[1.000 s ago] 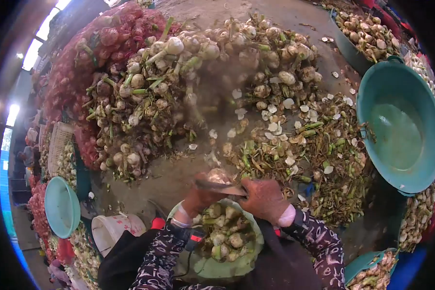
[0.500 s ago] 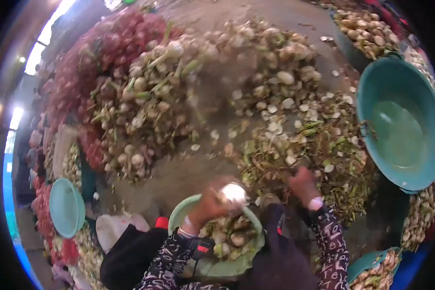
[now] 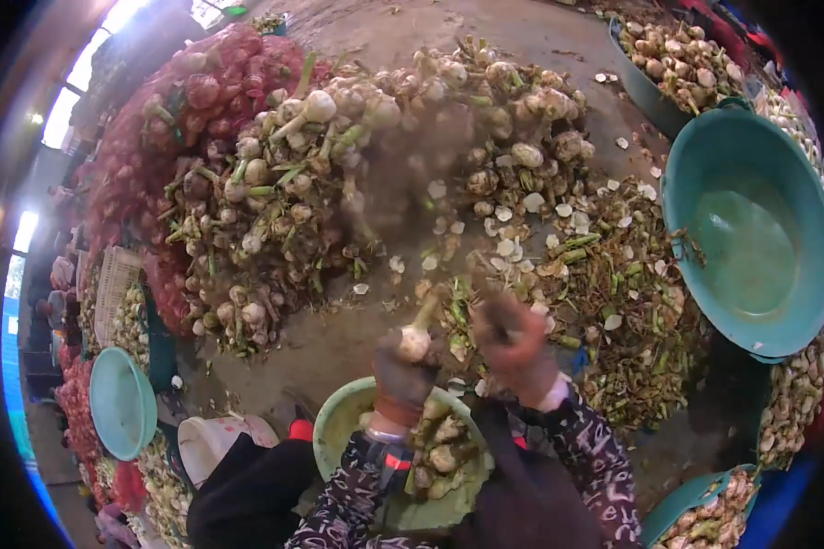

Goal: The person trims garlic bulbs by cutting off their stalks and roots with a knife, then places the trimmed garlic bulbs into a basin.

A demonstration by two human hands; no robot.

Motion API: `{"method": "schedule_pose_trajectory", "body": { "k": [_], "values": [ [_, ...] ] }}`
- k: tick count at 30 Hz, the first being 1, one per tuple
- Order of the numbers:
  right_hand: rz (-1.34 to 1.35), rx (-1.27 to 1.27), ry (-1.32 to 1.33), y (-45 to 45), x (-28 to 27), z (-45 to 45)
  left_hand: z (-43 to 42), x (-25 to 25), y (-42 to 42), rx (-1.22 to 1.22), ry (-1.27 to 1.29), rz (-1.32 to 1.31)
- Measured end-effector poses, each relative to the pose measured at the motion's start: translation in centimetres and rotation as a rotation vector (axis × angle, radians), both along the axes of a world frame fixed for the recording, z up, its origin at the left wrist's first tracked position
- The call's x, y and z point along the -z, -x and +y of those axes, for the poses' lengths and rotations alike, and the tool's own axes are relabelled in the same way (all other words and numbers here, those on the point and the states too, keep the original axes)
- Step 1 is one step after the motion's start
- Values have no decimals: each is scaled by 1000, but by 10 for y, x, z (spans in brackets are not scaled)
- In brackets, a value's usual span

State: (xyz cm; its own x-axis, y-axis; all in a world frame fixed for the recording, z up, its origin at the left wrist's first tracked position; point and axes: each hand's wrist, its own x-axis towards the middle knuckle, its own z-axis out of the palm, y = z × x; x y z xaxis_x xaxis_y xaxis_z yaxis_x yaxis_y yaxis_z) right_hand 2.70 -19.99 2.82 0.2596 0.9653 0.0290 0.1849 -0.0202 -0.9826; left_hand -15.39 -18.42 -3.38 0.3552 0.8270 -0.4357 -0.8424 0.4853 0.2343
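My left hand (image 3: 403, 380) is closed around a garlic bulb (image 3: 415, 343), whose cut stalk points up and away from me. To its right, my right hand (image 3: 517, 352) is raised with its fingers curled in; whatever they hold is blurred and hidden. Below my left wrist, a pale green basin (image 3: 343, 403) contains several garlic bulbs (image 3: 444, 457). Beyond both hands lies a heap of garlic with stalks (image 3: 275, 210). Cut stalks and peelings (image 3: 632, 339) cover the floor past my right hand.
Red mesh sacks of garlic (image 3: 201, 91) are stacked at the back left. A large teal tub (image 3: 751, 220) sits on the right, near a full tub of bulbs (image 3: 682, 69). On the left are a small green basin (image 3: 122, 403) and a white bucket (image 3: 211, 444). A smudge blurs the upper middle.
My right hand has come up and left from the peelings, nearer my left hand. The left hand has lowered slightly, and the bulb in it now shows its stalk pointing away.
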Motion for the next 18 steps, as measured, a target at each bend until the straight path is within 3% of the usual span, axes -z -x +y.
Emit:
{"method": "schedule_pose_trajectory", "body": {
  "k": [1, 2, 3, 4, 5, 6, 7, 9, 10, 11, 12, 15, 17, 18],
  "values": [
    [-330, -229, 173, 0, 25, 3, -2, -6, 3, -4, -17, -6],
    [-468, -407, 451, -5, 53, -2, -5, -11, 11, 122, -271, -123],
    [-613, -585, 726, -10, 64, -9, -5, -33, 24, 387, -378, 186],
    [-535, -438, 657, -17, 75, -26, -6, -53, 39, 666, -533, 469],
    [-289, -323, 554, -28, 76, -42, 4, -79, 44, 937, -829, 611],
    [-269, -341, 575, -32, 85, -51, 14, -95, 51, 1249, -1099, 736],
    [-271, -347, 646, -36, 93, -59, 19, -83, 67, 1271, -1076, 733],
    [-301, -348, 692, -43, 109, -59, 48, -32, 94, 1278, -1002, 1303],
    [-349, -363, 667, -43, 124, -68, 79, -21, 93, 1163, -734, 1639],
    [-398, -374, 640, -43, 132, -69, 113, -9, 92, 1013, -438, 1938],
    [-407, -372, 640, -42, 124, -62, 132, 28, 102, 479, -660, 2108],
    [-497, -404, 789, -26, 91, -53, 210, 62, 103, 608, -555, 2297],
    [-487, -409, 768, -26, 86, -52, 231, 74, 94, 1017, -288, 2303],
    [-492, -404, 776, -32, 94, -54, 231, 81, 90, 1023, -294, 2293]
  ]
}}
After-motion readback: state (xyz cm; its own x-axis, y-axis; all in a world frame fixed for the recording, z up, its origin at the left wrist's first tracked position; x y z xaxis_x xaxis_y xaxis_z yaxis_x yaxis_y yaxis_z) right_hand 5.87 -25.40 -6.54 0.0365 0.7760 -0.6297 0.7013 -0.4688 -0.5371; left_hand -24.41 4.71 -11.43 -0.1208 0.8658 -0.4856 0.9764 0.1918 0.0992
